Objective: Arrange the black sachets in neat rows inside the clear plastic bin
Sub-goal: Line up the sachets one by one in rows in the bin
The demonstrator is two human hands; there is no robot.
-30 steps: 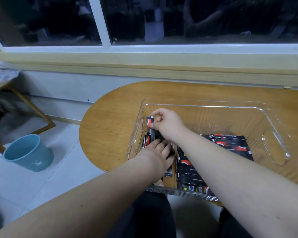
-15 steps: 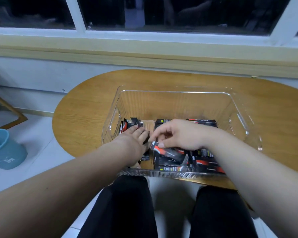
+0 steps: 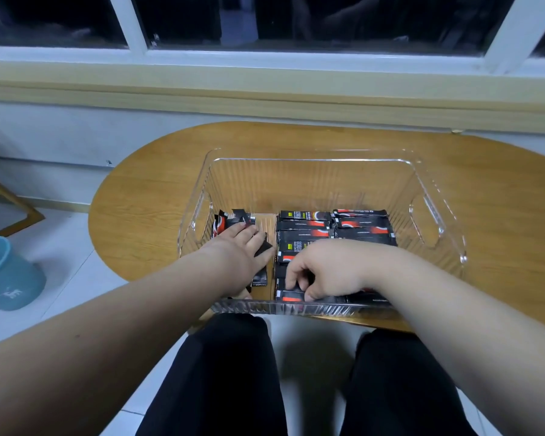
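**As the rows fill, both hands work low in the bin**

Since half a second ago, the right hand (image 3: 324, 272) has dropped from the middle of the rows to the near wall of the clear plastic bin (image 3: 312, 159). It was pinching a sachet above the pile; now its fingers curl down and grip a red-marked sachet (image 3: 291, 298) that lies flat against that wall. The left hand (image 3: 243, 256) has hardly moved. Its fingers are straight and pressed flat on the left pile (image 3: 230, 217), grasping nothing.

The bin is a rectangular tub of glossy transparent plastic with vertically ribbed walls, rounded corners and an oval handle cut-out in each short side. It stands on an oval counter (image 3: 145, 215) of warm wood-grain laminate, under a pale window sill (image 3: 265, 83).

Inside it, the black sachets (image 3: 302, 229) are slim, shiny foil sticks with red and white print. They lie crosswise in two tidy columns at centre and right, each stick touching the next. The left pile is looser, with some sticks tilted against the left wall. A bare strip of the bin's floor shows between the left pile and the centre column.

A round blue bucket (image 3: 7, 275) sits on the pale tiled floor to the left, and the person's black trousers (image 3: 221, 372) fill the foreground
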